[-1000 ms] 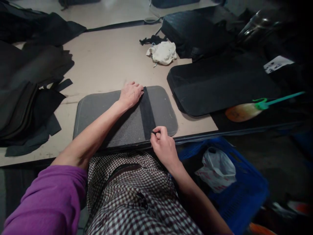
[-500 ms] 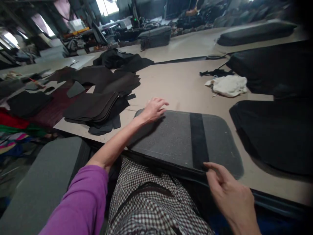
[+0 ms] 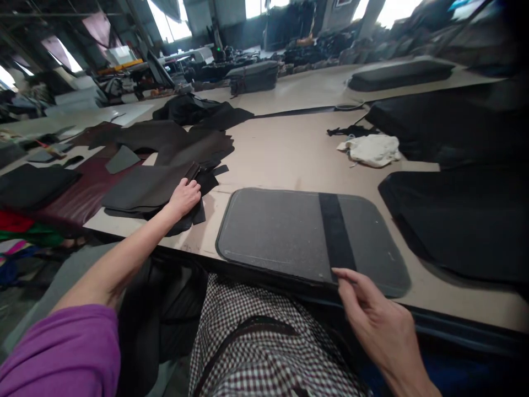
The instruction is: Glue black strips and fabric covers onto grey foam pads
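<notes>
A grey panel [image 3: 276, 231] with rounded corners lies flat at the table's front edge, a black strip [image 3: 336, 234] crossing its right part. To its left is a stack of dark brown pieces [image 3: 136, 187]. My left hand [image 3: 184, 198] is closed on the right edge of that stack's top piece, which is bent upward there. At the strip's near end is my right hand [image 3: 372, 309], thumb and forefinger close together at the panel's front edge; whether anything is pinched between them is too small to tell.
Black panels [image 3: 463, 226] lie at the right, near a white cloth bundle [image 3: 374, 150]. More dark pieces [image 3: 165, 138] spread behind the stack. Grey stacks [image 3: 254, 77] stand farther back. The table's front edge [image 3: 185, 255] runs before my checked apron.
My left hand has moved left from the grey panel to the brown stack and closed on its edge. My right hand stays by the strip's near end. The view has shifted slightly.
</notes>
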`<action>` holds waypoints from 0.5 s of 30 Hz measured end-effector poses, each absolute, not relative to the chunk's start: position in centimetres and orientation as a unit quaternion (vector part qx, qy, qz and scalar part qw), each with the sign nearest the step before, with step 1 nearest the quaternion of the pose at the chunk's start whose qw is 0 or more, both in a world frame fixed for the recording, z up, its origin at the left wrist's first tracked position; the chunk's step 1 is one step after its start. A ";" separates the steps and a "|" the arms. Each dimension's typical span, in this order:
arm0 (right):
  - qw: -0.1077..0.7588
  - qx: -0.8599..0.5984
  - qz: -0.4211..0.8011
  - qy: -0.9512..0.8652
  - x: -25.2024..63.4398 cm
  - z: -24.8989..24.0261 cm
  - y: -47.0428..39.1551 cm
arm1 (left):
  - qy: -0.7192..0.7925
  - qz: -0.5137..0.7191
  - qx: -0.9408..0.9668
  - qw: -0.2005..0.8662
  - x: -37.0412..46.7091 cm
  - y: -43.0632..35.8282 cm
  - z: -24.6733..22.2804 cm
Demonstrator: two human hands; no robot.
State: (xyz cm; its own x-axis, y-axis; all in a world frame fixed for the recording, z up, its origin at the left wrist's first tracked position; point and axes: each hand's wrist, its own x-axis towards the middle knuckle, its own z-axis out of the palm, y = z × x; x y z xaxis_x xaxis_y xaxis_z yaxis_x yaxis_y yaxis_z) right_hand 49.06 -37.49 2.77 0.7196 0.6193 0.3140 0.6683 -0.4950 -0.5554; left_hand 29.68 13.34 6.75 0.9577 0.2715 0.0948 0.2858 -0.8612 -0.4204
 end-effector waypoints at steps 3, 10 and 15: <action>0.332 -0.863 -0.041 -0.378 48.9 2.6 -38.1 | -0.140 0.010 -0.968 0.206 30.2 13.3 6.7; 0.363 -0.851 -0.016 -0.380 48.3 2.6 -39.4 | -0.208 0.030 -0.961 0.178 33.5 12.9 8.0; 0.391 -0.826 -0.021 -0.406 48.5 3.7 -38.9 | -0.292 0.027 -0.945 0.146 40.1 14.4 8.9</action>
State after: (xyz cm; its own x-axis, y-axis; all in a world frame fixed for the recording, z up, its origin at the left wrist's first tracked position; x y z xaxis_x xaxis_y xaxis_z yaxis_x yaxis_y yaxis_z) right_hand 48.46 -38.90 3.72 0.6696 0.6541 0.3519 0.6865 -0.3644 -0.6292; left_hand 40.11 14.35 8.88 0.8276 0.5603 0.0350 0.5447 -0.7865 -0.2911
